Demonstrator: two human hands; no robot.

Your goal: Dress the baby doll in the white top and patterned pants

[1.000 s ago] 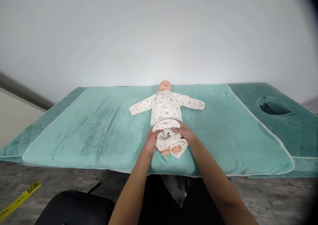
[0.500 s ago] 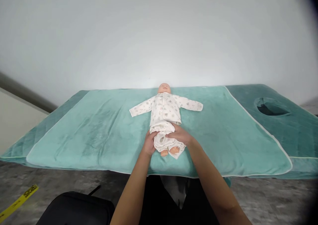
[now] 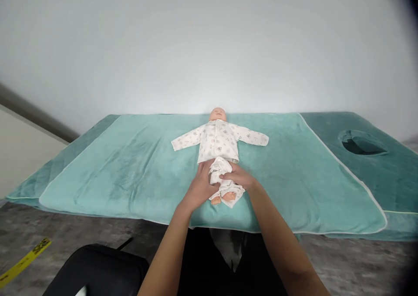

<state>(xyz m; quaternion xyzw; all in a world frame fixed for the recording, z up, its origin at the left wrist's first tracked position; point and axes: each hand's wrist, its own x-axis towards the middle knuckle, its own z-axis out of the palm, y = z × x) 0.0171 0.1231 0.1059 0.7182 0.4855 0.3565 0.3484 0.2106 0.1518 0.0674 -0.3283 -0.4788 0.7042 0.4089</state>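
A baby doll (image 3: 218,114) in a white printed top (image 3: 218,139) lies on its back on a teal towel (image 3: 130,169), head toward the wall, arms spread. Bunched white trousers (image 3: 222,174) cover its legs, and two bare feet (image 3: 224,197) stick out toward me. My left hand (image 3: 200,186) grips the trousers at the doll's left hip, fingers curled into the cloth. My right hand (image 3: 239,178) grips the waistband on the other side.
The towel covers a darker teal massage table (image 3: 385,174) with a face hole (image 3: 361,142) at the right. A white wall stands behind. A black bag (image 3: 94,272) and a yellow tape strip (image 3: 24,261) lie on the grey floor at the lower left.
Both hands have closed in on the trousers and bunched them higher around the doll's waist. My left hand moved up and right onto the hip.
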